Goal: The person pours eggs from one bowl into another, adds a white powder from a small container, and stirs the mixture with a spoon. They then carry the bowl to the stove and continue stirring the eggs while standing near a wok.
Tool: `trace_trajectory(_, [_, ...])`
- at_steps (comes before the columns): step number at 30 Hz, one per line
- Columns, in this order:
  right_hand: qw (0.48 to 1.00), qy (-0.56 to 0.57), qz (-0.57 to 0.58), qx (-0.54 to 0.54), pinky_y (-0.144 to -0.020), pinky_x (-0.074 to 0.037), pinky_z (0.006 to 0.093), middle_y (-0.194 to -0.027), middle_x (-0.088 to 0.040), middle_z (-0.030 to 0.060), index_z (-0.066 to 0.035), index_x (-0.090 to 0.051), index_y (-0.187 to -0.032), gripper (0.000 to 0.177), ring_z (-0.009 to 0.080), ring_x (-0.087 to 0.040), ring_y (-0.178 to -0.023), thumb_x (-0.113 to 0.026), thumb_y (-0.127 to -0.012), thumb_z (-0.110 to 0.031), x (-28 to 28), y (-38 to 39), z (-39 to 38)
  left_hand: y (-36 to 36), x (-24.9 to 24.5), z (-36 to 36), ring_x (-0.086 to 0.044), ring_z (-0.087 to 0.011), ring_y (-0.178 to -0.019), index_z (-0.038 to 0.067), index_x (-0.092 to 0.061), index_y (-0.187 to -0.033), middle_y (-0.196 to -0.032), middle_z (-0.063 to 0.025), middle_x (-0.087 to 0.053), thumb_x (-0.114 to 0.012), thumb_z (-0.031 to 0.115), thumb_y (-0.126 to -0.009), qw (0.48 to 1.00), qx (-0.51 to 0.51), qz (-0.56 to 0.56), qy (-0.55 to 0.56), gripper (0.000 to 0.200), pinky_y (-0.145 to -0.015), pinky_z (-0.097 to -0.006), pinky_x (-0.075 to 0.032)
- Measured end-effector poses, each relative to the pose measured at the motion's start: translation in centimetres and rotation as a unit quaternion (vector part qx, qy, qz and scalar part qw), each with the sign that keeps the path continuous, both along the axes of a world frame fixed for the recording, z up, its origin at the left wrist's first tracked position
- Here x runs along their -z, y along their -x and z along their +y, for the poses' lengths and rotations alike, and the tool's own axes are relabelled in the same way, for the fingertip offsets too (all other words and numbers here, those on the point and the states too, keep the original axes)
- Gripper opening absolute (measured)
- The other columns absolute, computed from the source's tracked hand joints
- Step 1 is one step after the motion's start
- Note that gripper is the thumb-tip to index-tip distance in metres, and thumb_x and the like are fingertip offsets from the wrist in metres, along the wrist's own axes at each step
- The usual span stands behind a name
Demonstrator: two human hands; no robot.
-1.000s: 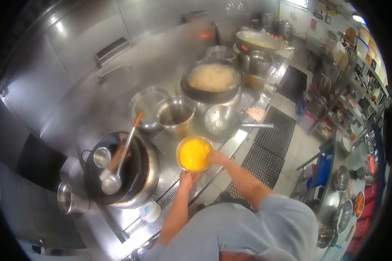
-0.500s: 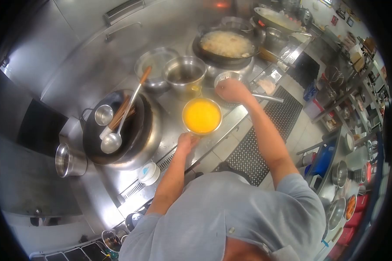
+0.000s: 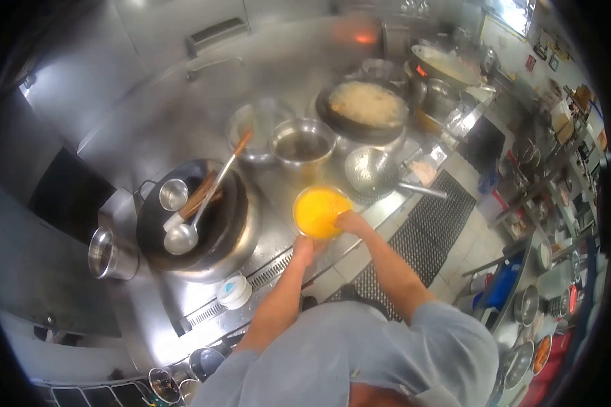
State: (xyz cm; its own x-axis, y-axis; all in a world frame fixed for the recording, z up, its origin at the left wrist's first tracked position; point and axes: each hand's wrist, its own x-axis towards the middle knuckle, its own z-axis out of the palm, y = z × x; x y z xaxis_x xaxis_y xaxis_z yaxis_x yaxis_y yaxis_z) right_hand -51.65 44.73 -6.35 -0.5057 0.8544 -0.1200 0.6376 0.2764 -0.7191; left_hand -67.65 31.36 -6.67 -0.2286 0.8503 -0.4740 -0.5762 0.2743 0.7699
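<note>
A round bowl of bright yellow liquid (image 3: 317,210), like beaten egg, is held over the counter's front edge. My left hand (image 3: 304,247) grips its near lower side, fingers partly hidden beneath it. Over the right rim, my right hand (image 3: 349,222) reaches in with its fingers bunched at the yellow liquid; what they hold, if anything, is hidden. Beyond that hand lies a large perforated strainer (image 3: 368,169), its handle pointing right. A metal pot of dark liquid (image 3: 302,142) stands just behind the bowl.
At left, a dark wok (image 3: 157,234) holds a ladle (image 3: 182,239), a small metal cup and wooden sticks. A wok of pale bubbling food (image 3: 366,105) sits at the back, with steam around. A white lidded tub (image 3: 235,292) is near the front edge. A perforated mat (image 3: 421,237) covers the floor.
My right hand has moved from the strainer to the bowl's right side, leaving the strainer lying behind. The view has shifted, so the scene sits lower.
</note>
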Motion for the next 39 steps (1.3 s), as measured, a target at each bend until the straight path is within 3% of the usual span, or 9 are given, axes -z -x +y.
trace_trajectory(1, [0.995, 0.057, 0.084, 0.002, -0.08, -0.05, 0.0409, -0.092, -0.068, 0.0156, -0.007, -0.07, -0.092, 0.03, 0.0312, -0.064, -0.09, -0.054, -0.08, -0.03, -1.3, 0.0, 0.1, -0.1, -0.5, 0.0, -0.066, -0.0303, -0.087, 0.0, -0.032, -0.116, -0.106, -0.0201, -0.059, -0.05, 0.012, -0.093, 1.0, -0.006, -0.024, 0.017, 0.031, -0.072, -0.0345, -0.058])
trace_trajectory(5, [0.99, -0.057, -0.078, -0.098, -0.078, -0.05, 0.0416, -0.09, -0.067, 0.0162, -0.009, -0.07, -0.093, 0.032, 0.0326, -0.064, -0.088, -0.054, -0.08, -0.033, 2.9, 0.4, 0.4, -0.6, -1.6, -0.6, -0.065, -0.0295, -0.087, -0.001, -0.036, -0.115, -0.104, -0.0195, -0.06, -0.051, 0.017, -0.094, 0.999, 0.029, -0.014, 0.022, 0.031, -0.074, -0.0354, -0.057])
trace_trajectory(16, [0.973, -0.229, 0.003, -0.012, -0.074, -0.049, 0.043, -0.084, -0.065, 0.0191, -0.007, -0.069, -0.091, 0.024, 0.0381, -0.062, -0.08, -0.057, -0.082, -0.025, -27.9, -2.4, -1.9, 2.8, 0.6, -5.3, -0.064, -0.025, -0.084, 0.0, -0.04, -0.115, -0.094, -0.0168, -0.062, -0.052, 0.02, -0.092, 0.997, 0.041, -0.021, 0.064, 0.033, -0.071, -0.0335, -0.054])
trace_trajectory(25, [0.943, -0.331, 0.005, 0.032, -0.071, -0.049, 0.0423, -0.083, -0.066, 0.0155, -0.008, -0.068, -0.093, 0.021, 0.0345, -0.063, -0.077, -0.057, -0.084, -0.024, -40.1, -2.6, -5.7, 3.7, 2.4, -8.9, -0.065, -0.0216, -0.08, 0.003, -0.046, -0.108, -0.092, -0.0138, -0.064, -0.051, 0.021, -0.093, 0.995, 0.079, 0.023, 0.055, 0.024, -0.066, -0.0308, -0.052])
trace_trajectory(29, [0.926, -0.359, 0.075, 0.089, -0.069, -0.049, 0.044, -0.082, -0.065, 0.0171, -0.009, -0.066, -0.096, 0.021, 0.0365, -0.062, -0.077, -0.055, -0.086, -0.024, -34.8, -1.5, -6.3, 2.6, 1.5, -10.2, -0.061, -0.0179, -0.068, 0.001, -0.05, -0.099, -0.081, -0.0114, -0.062, -0.052, 0.019, -0.092, 0.996, 0.049, 0.043, 0.058, 0.019, -0.06, -0.0282, -0.052])
trace_trajectory(32, [0.972, -0.227, 0.05, 0.018, -0.075, -0.048, 0.0452, -0.087, -0.063, 0.0232, -0.005, -0.065, -0.093, 0.027, 0.0392, -0.061, -0.085, -0.052, -0.086, -0.027, -18.4, -1.1, -3.5, 1.5, -3.2, -10.4, -0.056, -0.0167, -0.062, -0.002, -0.057, -0.086, -0.072, -0.0096, -0.059, -0.053, 0.018, -0.087, 0.975, 0.01, 0.206, 0.084, 0.02, -0.06, -0.0291, -0.051])
trace_trajectory(34, [0.996, -0.071, 0.051, 0.034, -0.076, -0.047, 0.0421, -0.089, -0.064, 0.0237, -0.002, -0.066, -0.092, 0.029, 0.0369, -0.062, -0.085, -0.055, -0.083, -0.026, -13.7, -1.4, -5.2, 2.7, -1.7, -7.3, -0.063, -0.0334, -0.079, -0.004, -0.06, -0.093, -0.085, -0.0204, -0.065, -0.052, 0.019, -0.087, 0.885, -0.022, 0.461, 0.058, 0.025, -0.074, -0.0426, -0.048])
trace_trajectory(35, [0.994, -0.044, 0.083, 0.054, -0.076, -0.047, 0.0414, -0.089, -0.065, 0.023, -0.001, -0.067, -0.093, 0.029, 0.0363, -0.062, -0.085, -0.055, -0.082, -0.026, -12.2, -1.6, -5.5, 2.3, -4.0, -5.8, -0.063, -0.0296, -0.073, -0.002, -0.059, -0.084, -0.077, -0.0151, -0.064, -0.055, 0.023, -0.087, 0.835, -0.109, 0.539, -0.008, 0.026, -0.07, -0.0388, -0.048])
trace_trajectory(39, [0.985, 0.045, 0.145, 0.075, -0.072, -0.047, 0.0362, -0.084, -0.067, 0.0191, 0.0, -0.068, -0.093, 0.03, 0.0292, -0.063, -0.078, -0.057, -0.081, -0.025, -9.3, -2.5, -6.1, 2.3, -9.2, 2.0, -0.057, -0.0357, -0.094, 0.005, -0.06, -0.099, -0.096, -0.0175, -0.06, -0.068, 0.023, -0.078, 0.719, -0.107, 0.679, -0.103, 0.029, -0.08, -0.0411, -0.046])
